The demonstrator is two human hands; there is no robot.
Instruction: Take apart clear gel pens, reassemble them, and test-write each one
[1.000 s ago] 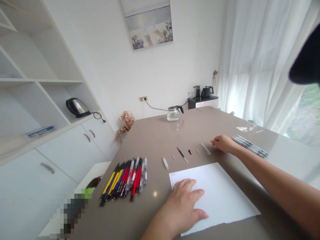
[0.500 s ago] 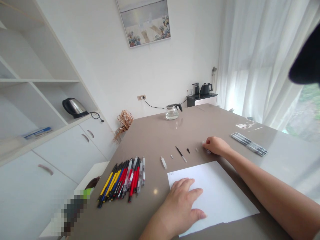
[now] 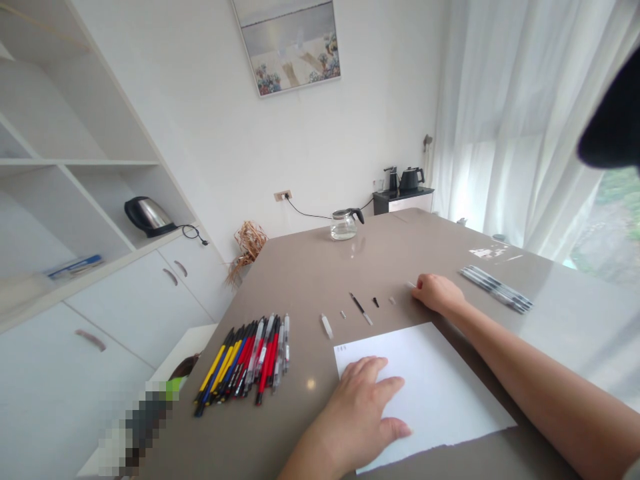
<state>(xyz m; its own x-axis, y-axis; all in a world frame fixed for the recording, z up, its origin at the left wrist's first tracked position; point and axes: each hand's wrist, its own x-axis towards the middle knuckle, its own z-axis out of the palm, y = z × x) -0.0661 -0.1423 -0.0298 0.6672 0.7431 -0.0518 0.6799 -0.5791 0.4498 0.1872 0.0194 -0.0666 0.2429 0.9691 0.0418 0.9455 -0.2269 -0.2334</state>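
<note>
My left hand [image 3: 367, 410] lies with fingers spread on a sheet of white paper [image 3: 440, 393], which has small marks at its upper left corner. Farther off, my right hand [image 3: 436, 293] is closed at the tabletop around a clear pen barrel [image 3: 411, 285]; only its tip shows past the fingers. To the left of that hand, pen parts lie in a row: a small clear piece [image 3: 393, 301], a black pen tip [image 3: 375, 302], an ink refill [image 3: 361, 309], a tiny spring-like piece [image 3: 343, 315] and a whitish barrel part [image 3: 326, 326].
Many yellow, blue, red and clear pens [image 3: 245, 360] are bunched at the left of the table. Several clear pens [image 3: 496, 289] lie side by side at the right, near paper scraps [image 3: 487, 253]. A glass pot [image 3: 343, 227] stands at the far edge.
My right hand has turned slightly and covers more of the clear barrel, whose visible end now points up and left. My left hand keeps its place on the paper.
</note>
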